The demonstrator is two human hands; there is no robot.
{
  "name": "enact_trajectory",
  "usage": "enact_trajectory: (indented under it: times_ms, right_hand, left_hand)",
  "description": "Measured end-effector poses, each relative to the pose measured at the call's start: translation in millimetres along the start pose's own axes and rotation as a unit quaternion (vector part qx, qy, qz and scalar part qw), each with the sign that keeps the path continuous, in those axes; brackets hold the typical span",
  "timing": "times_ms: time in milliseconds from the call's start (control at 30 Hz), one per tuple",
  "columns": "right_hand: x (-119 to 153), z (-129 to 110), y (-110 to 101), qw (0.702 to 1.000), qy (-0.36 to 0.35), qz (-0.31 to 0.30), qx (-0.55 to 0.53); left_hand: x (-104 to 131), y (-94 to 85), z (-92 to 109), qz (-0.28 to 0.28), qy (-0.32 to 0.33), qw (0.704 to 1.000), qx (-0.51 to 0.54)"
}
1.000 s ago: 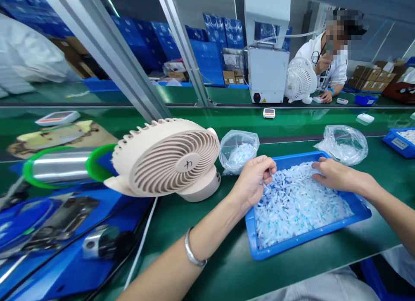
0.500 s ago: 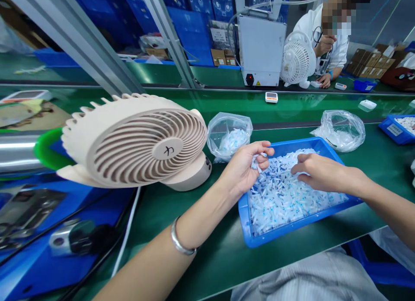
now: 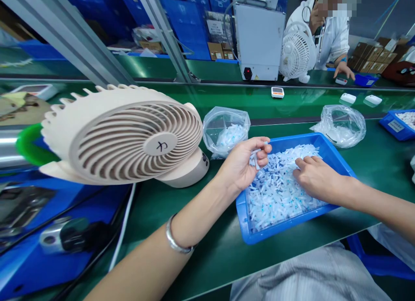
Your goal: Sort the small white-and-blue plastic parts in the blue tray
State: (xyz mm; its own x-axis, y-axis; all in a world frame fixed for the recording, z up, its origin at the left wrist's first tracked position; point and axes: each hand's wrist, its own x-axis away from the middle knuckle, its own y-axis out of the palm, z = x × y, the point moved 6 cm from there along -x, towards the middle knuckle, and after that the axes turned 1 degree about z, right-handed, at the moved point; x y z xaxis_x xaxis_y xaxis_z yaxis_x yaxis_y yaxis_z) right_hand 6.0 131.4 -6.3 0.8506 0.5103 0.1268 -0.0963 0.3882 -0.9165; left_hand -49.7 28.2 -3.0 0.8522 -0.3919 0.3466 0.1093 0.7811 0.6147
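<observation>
"White little strips (image 3: 254, 160), left hand (image 3: 241, 165)?"
"Yep, a few, fingers half curled round them."
"Right hand (image 3: 313, 176)?"
"Fingers bent, tips at the bluish-white heap of strips (image 3: 275, 201). Can't tell if it grips any."
"Heap's where?"
"Rectangular blue plastic tray (image 3: 275, 227). Clear plastic bag (image 3: 210, 132) behind the left hand, round beige fan (image 3: 158, 145) left of that."
</observation>
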Motion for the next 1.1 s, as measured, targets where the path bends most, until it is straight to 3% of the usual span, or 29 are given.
enact_trajectory:
  times_ms: [333, 500, 667, 767, 900, 967, 1100]
  right_hand:
    - [4, 3, 2, 0.999, -0.027, -0.041, -0.018]
    - [4, 13, 0, 1.000, 0.002, 0.009, -0.028]
    - [7, 19, -1, 0.994, -0.006, 0.083, -0.067]
    - [6, 16, -7, 0.990, -0.019, 0.119, -0.076]
    - [2, 16, -13, 0.984, -0.021, 0.148, -0.092]
    - [2, 17, -11, 0.983, -0.017, 0.150, -0.103]
    - [6, 23, -5, 0.979, 0.004, 0.164, -0.120]
  left_hand:
    - [2, 0.4, 4, 0.001, 0.028, 1.000, -0.012]
    - [3, -0.9, 5, 0.020, 0.051, 0.994, -0.092]
    - [12, 6.5, 15, -0.001, 0.109, 0.958, -0.265]
    - [19, 12.1, 14, -0.056, 0.151, 0.911, -0.380]
    - [27, 11.4, -6, -0.138, 0.225, 0.762, -0.592]
    - [29, 8.1, -16, -0.165, 0.247, 0.706, -0.642]
    - [30, 5.6, -23, -0.175, 0.259, 0.657, -0.686]
